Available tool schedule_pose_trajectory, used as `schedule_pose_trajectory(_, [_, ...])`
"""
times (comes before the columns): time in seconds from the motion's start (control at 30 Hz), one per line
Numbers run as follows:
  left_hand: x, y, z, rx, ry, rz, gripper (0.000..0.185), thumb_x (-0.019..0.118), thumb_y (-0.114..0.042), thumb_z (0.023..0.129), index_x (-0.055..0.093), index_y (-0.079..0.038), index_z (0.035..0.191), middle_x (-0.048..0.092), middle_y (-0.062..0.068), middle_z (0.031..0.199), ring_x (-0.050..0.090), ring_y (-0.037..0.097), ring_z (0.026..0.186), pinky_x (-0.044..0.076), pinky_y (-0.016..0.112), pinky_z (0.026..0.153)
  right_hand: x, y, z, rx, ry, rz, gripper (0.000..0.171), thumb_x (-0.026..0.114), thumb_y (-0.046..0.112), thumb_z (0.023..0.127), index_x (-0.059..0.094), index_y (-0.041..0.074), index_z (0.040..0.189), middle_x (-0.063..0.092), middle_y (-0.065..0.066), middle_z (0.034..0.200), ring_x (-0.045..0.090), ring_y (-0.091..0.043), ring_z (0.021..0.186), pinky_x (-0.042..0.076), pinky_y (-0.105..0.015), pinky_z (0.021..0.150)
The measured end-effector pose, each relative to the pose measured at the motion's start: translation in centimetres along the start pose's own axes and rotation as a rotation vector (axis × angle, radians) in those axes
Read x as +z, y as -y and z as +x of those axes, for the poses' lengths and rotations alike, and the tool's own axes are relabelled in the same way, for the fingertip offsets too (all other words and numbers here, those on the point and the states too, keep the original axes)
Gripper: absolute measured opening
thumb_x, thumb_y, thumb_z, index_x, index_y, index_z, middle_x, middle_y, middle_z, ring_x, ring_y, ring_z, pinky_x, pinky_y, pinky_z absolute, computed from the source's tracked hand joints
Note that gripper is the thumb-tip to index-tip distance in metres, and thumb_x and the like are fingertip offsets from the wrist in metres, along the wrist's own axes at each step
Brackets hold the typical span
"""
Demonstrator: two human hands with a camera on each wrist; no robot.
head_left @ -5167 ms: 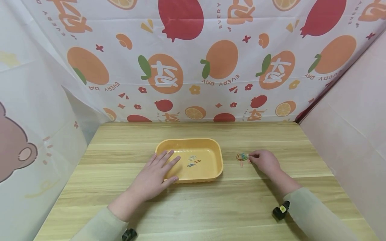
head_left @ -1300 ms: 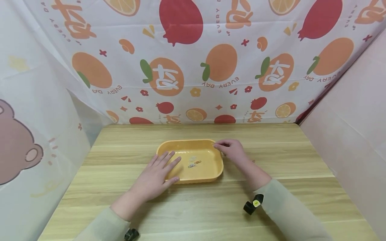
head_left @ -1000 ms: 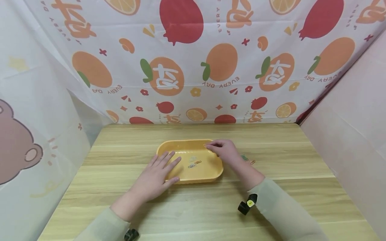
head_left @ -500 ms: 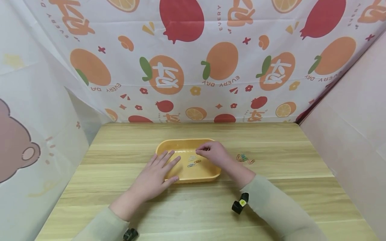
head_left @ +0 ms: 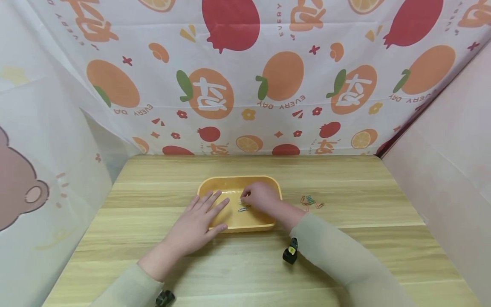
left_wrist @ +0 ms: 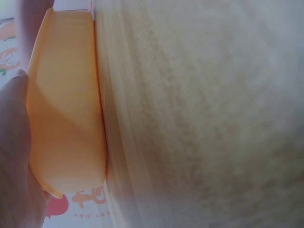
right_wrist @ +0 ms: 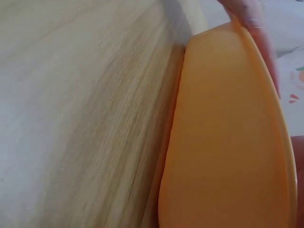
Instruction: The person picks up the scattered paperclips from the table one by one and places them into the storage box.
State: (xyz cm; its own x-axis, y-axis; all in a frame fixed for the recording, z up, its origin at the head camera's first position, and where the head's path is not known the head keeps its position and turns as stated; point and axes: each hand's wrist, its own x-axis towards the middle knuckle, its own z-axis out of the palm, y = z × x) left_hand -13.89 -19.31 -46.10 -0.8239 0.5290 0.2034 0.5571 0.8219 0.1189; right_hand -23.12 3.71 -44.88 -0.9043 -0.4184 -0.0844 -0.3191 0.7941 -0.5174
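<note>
Overhead, from the head camera, a person sits at a light wooden table (head_left: 345, 179) with both forearms in pale green sleeves reaching forward. At the middle of the table stands a shallow orange tray (head_left: 220, 184) with rounded corners. The left hand (head_left: 193, 226) lies flat, fingers straight and slightly spread, with its fingertips over the tray's near-left rim and its palm on the wood beside the tray. The right hand (head_left: 261, 197) is inside the tray, over its right half, with the fingers curled and the fingertips brought together near a few small paper clips (head_left: 243, 209) that lie on the tray floor. The clips are tiny at this range, so whether the fingertips pinch one of them cannot be told for sure. A second small cluster of coloured paper clips (head_left: 311, 201) lies on the bare wood to the right of the tray, apart from both hands.

Close up, the left wrist camera shows the tray's orange outer wall (left_wrist: 66, 104) standing on the wood grain, with part of the left hand (left_wrist: 12, 156) against it. The right wrist camera shows the same orange wall (right_wrist: 223, 142) and a fingertip (right_wrist: 251, 23) at its rim.

Behind the table hangs a white cloth backdrop (head_left: 245, 76) printed with oranges and red fruit.
</note>
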Motion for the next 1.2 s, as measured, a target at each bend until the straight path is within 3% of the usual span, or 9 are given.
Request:
schedule_pose_trajectory(0.5, [-0.3, -0.1, 0.0, 0.004, 0.006, 0.003, 0.068, 0.041, -0.062, 0.099, 0.030, -0.027, 0.157, 0.025, 0.005, 0.163, 0.021, 0.031, 0.149, 0.017, 0.056, 0.119, 2.0, 2.1, 1.6, 0.015, 0.076, -0.189, 0.014, 0.068, 0.023, 0.089, 0.080, 0.027, 0.091, 0.071, 0.016, 0.090, 0.060, -0.005, 0.079, 0.051, -0.028, 0.067])
schedule_pose_trajectory(0.83, [-0.2, 0.0, 0.0, 0.001, 0.009, 0.009, 0.069, 0.039, -0.063, 0.099, 0.030, -0.028, 0.157, 0.024, 0.005, 0.163, 0.022, 0.031, 0.149, 0.015, 0.055, 0.120, 1.5, 1.9, 1.2, 0.042, 0.079, -0.106, 0.013, 0.072, 0.033, 0.089, 0.080, 0.027, 0.097, 0.072, 0.013, 0.098, 0.063, -0.007, 0.087, 0.052, -0.028, 0.072])
schedule_pose_trajectory(1.03, [-0.1, 0.1, 0.0, 0.011, -0.021, 0.012, 0.068, 0.042, -0.062, 0.099, 0.033, -0.026, 0.156, 0.028, 0.007, 0.162, 0.025, 0.032, 0.148, 0.018, 0.057, 0.119, 1.2, 1.9, 1.1, 0.019, 0.059, -0.046, 0.019, 0.072, 0.036, 0.090, 0.079, 0.025, 0.103, 0.072, 0.011, 0.101, 0.063, -0.006, 0.087, 0.051, -0.026, 0.073])
schedule_pose_trajectory(1.2, [-0.2, 0.0, 0.0, 0.008, -0.004, 0.010, 0.069, 0.040, -0.063, 0.099, 0.030, -0.027, 0.157, 0.026, 0.006, 0.162, 0.023, 0.031, 0.149, 0.016, 0.056, 0.120, 0.8, 1.7, 0.7, 0.015, 0.037, 0.028, 0.020, 0.072, 0.038, 0.091, 0.079, 0.025, 0.104, 0.072, 0.010, 0.100, 0.062, -0.007, 0.087, 0.052, -0.027, 0.074])
